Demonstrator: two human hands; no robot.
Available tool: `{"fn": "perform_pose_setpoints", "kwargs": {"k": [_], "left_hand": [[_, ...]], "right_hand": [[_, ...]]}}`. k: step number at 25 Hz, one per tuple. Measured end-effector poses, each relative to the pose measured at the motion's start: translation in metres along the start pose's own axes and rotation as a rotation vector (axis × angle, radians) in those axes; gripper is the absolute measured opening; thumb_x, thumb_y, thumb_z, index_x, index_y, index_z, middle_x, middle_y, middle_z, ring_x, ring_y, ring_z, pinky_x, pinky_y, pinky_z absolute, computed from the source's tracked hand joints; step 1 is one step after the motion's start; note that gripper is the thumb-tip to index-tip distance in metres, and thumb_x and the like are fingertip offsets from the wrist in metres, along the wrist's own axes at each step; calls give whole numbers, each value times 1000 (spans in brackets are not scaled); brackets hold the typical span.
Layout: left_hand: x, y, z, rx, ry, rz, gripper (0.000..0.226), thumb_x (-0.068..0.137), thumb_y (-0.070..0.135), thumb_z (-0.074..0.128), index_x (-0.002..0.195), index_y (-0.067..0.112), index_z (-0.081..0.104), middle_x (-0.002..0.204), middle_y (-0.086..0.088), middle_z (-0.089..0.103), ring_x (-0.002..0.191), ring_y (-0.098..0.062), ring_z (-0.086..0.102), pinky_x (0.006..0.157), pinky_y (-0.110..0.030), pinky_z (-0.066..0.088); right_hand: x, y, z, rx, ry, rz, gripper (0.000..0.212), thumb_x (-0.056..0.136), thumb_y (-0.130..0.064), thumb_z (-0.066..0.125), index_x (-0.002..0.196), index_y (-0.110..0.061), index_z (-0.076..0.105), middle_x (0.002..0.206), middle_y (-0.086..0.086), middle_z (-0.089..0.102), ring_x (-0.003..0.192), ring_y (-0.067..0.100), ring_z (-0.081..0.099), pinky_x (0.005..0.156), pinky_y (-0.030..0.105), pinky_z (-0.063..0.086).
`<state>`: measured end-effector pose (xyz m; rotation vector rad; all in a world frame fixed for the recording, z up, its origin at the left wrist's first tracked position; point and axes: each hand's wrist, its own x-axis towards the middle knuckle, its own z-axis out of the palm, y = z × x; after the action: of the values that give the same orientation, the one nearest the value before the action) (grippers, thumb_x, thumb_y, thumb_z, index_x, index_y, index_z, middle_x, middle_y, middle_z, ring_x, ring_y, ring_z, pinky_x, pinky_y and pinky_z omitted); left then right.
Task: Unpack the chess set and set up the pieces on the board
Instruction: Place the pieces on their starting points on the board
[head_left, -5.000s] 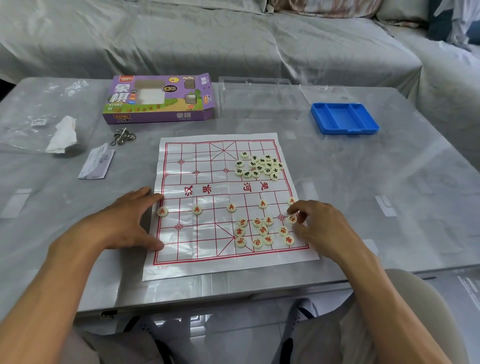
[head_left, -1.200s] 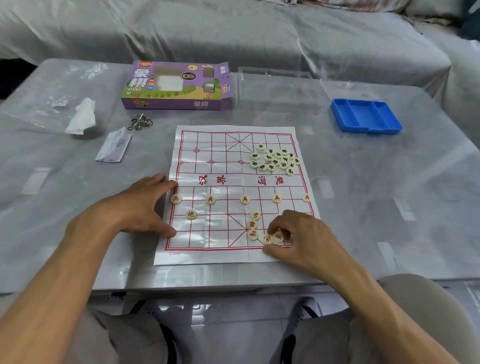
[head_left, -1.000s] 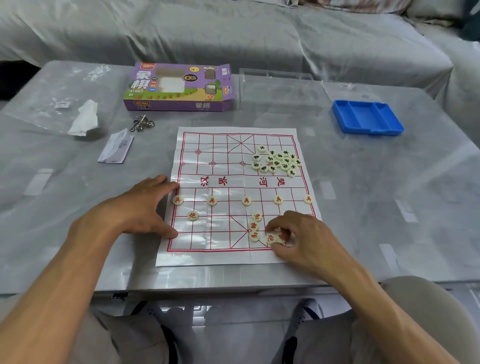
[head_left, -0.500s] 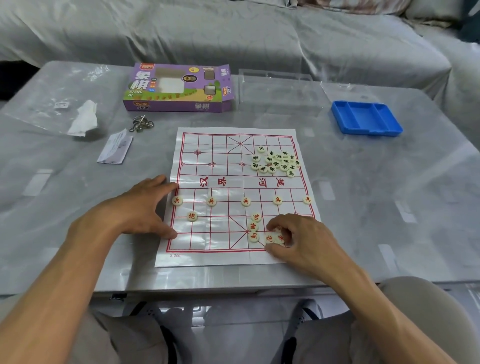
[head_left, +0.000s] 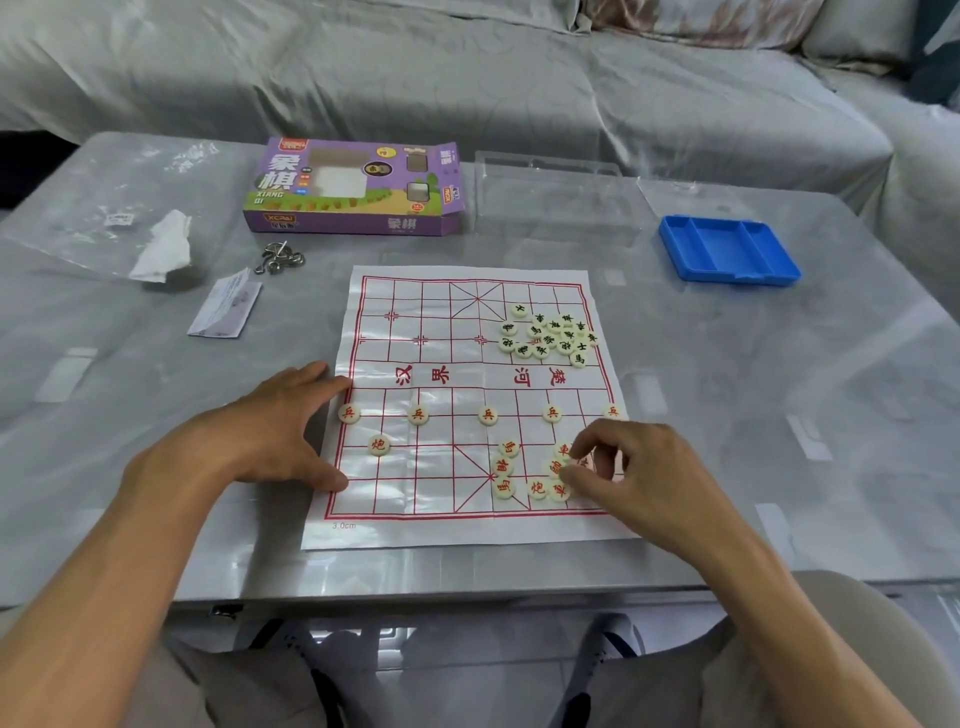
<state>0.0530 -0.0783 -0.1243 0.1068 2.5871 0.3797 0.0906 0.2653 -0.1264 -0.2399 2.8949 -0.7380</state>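
Note:
The paper xiangqi board lies flat on the grey table. Several red soldier pieces stand in a row across my near half, and a red cannon sits near the left. Loose red pieces cluster at the near right. A heap of black pieces rests on the far right of the board. My left hand lies flat with fingers spread on the board's left edge. My right hand hovers over the red cluster, with thumb and forefinger pinching a red piece.
At the back stand the purple game box, a clear plastic lid and a blue tray. Metal rings, a leaflet and a crumpled tissue lie at the left. A covered sofa is behind.
Since five seconds ago a cannon has been set at the left. In the last second my right hand shifted slightly right and up within the cluster. My left hand stayed put.

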Motion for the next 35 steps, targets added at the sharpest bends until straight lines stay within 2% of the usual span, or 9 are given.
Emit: {"fn": "perform_pose_setpoints", "kwargs": {"k": [3,8,11,13,15,21,23,27,35], "left_hand": [[3,-2,2,-1,0,0,118,66,49,84,154,33,7,162,9,-4,149,-12,-3,121,-33,10],[2,-3,2,6,1,3,119,65,51,83,155,32,8,162,8,-3,149,-13,-3,121,-35,10],[2,-2,1,7,7,13,118,66,50,83,155,31,8,162,8,-3,149,-13,-3,120,-32,9],[2,-2,2,10,11,17,118,67,50,83,155,31,7,162,8,-3,149,-13,-3,120,-31,9],[1,-2,1,5,8,10,117,67,49,83,155,31,7,162,8,-4,149,-13,-3,119,-31,9],[-2,2,-1,0,19,32,116,66,47,84,154,30,10,162,7,2,148,-14,3,119,-32,13],[-2,1,0,-2,20,34,115,67,46,84,154,30,11,161,7,3,148,-13,4,119,-32,14],[-1,-1,0,-2,16,29,116,66,48,84,154,31,10,162,8,1,148,-13,1,120,-33,12],[-1,0,0,2,13,30,115,67,48,83,154,31,9,162,8,0,148,-13,1,120,-32,12]], "right_hand": [[-3,-4,7,-106,-141,-64,23,85,-51,65,103,-38,60,79,-25,54,73,5,55,67,16,42],[1,-11,16,-165,-133,-109,28,87,-51,61,111,-36,63,97,-19,61,78,3,49,65,15,34],[1,-14,12,-139,-95,-78,23,87,-48,62,107,-34,62,91,-18,62,75,3,53,69,16,41],[10,-5,-1,-117,34,29,20,86,-45,66,101,-35,60,81,-18,62,68,4,56,68,21,47],[22,7,-13,-159,118,137,22,85,-44,68,102,-32,62,81,-15,63,69,7,59,69,27,53],[23,4,0,-157,-16,129,21,84,-43,69,101,-32,63,86,-15,64,71,8,62,67,24,53],[24,8,-4,-154,-8,142,21,84,-42,69,102,-32,63,83,-15,62,69,7,60,63,22,49],[27,17,-8,-164,22,177,25,87,-40,67,110,-31,65,83,-16,62,68,8,59,65,23,51],[28,18,-4,-151,-54,190,28,87,-43,67,113,-33,64,95,-15,65,71,8,62,68,23,55]]}}
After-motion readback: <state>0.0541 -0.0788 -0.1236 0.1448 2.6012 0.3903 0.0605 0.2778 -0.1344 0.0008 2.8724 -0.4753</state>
